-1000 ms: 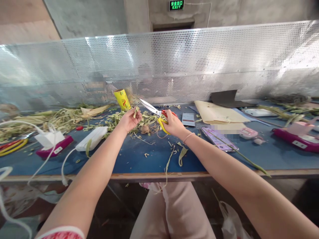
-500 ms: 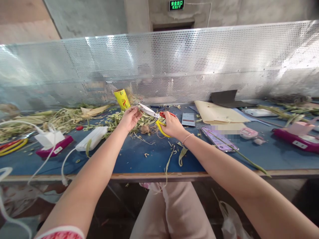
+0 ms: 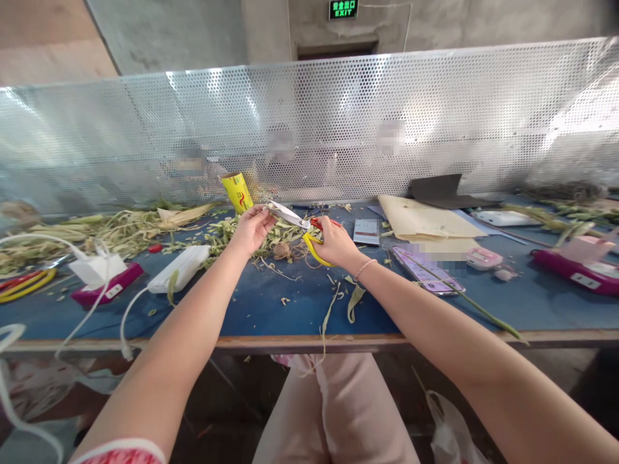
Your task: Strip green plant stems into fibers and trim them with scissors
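Note:
My right hand (image 3: 333,241) is wrapped round the handles of a pair of scissors (image 3: 289,214), one handle red and one yellow. Their silver blades point left and reach the fingertips of my left hand (image 3: 254,229). Those fingers are pinched together beside the blade tips; a small pale bit shows there, too small to name. Beneath both hands lies a heap of green plant trimmings (image 3: 225,235) and a brown tangled clump (image 3: 282,250). A yellow printed cardboard tube (image 3: 236,192) stands tilted just behind my left hand.
On the blue table (image 3: 271,316) to the left are a white power bank (image 3: 178,269), a purple power strip (image 3: 104,287) and another pair of scissors (image 3: 29,283). To the right lie a phone (image 3: 430,270), brown paper (image 3: 425,219) and a green stem (image 3: 488,316). A perforated metal screen (image 3: 319,129) stands behind.
Almost nothing differs. My left fingertips and the scissor blades have shifted very slightly against each other; both hands keep their places.

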`<state>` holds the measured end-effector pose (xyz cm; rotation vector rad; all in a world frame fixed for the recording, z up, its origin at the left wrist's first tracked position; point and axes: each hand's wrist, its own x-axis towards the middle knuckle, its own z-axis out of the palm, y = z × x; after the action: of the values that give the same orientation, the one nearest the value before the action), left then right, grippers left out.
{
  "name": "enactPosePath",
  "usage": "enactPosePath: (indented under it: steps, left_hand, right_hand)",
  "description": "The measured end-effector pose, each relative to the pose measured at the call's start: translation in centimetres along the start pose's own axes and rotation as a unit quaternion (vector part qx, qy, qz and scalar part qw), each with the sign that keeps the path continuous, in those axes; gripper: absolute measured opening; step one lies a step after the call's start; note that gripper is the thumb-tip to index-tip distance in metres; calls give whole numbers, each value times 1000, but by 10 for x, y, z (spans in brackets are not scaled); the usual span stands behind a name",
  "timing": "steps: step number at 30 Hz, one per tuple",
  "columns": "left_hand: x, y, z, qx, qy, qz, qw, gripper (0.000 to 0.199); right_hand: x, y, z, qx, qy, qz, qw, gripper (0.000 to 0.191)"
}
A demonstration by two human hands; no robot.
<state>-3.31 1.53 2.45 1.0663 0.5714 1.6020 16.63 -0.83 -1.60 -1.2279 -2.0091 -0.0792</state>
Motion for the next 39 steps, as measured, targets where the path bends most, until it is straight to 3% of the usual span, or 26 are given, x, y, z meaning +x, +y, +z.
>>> enactPosePath:
  steps: [26,32,39]
  left_hand:
    - [3,5,-5,-17,26,30,999,13]
    - [2,5,-7,-29,2,-20,999,10]
    - [-5,4,-3,-47,-24,-64,997,10]
  right_hand:
    - [2,2,-2,13,0,32,999,31]
    - [4,6,-3,53,13,28,998,30]
    - [3,5,-3,80,29,-43,995,31]
